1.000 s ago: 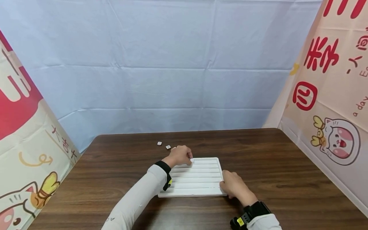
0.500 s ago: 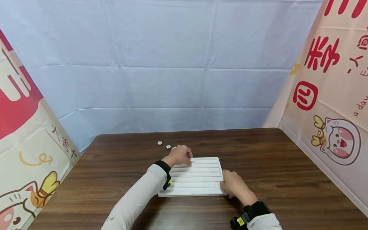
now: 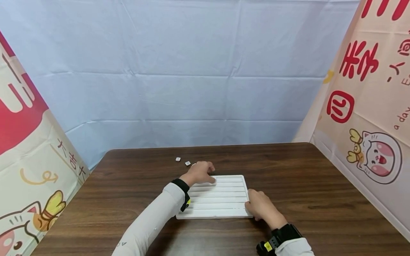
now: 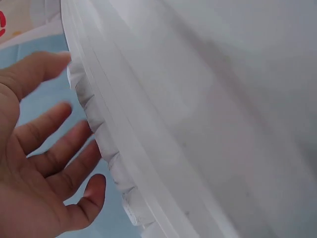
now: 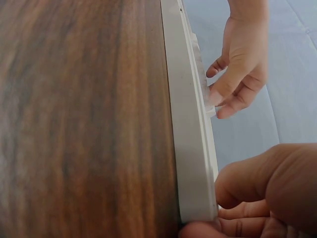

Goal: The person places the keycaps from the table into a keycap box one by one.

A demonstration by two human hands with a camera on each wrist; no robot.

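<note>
A white ridged tray (image 3: 221, 200) lies on the table, its long grooves running left to right. At its far left part is my left hand (image 3: 198, 173), thumb and fingers parted with nothing between them. The left wrist view shows a row of small white tiles (image 4: 106, 136) along the tray's far groove, the thumb tip right at one end of it. My right hand (image 3: 263, 206) grips the tray's right edge, thumb against the rim (image 5: 195, 163) and fingers around the outside. In the head view the left hand hides most of the tile row.
Two loose white tiles, one farther left (image 3: 178, 159) and one nearer the hand (image 3: 188, 163), lie behind the tray on the brown wooden table (image 3: 128, 185). A third peeks out behind the left hand. A pale blue cloth (image 3: 192, 89) hangs behind the table, with printed cloths at both sides.
The left hand's fingers have parted from the white tile they pinched at the tray's far edge. The right hand and the tray stay where they were.
</note>
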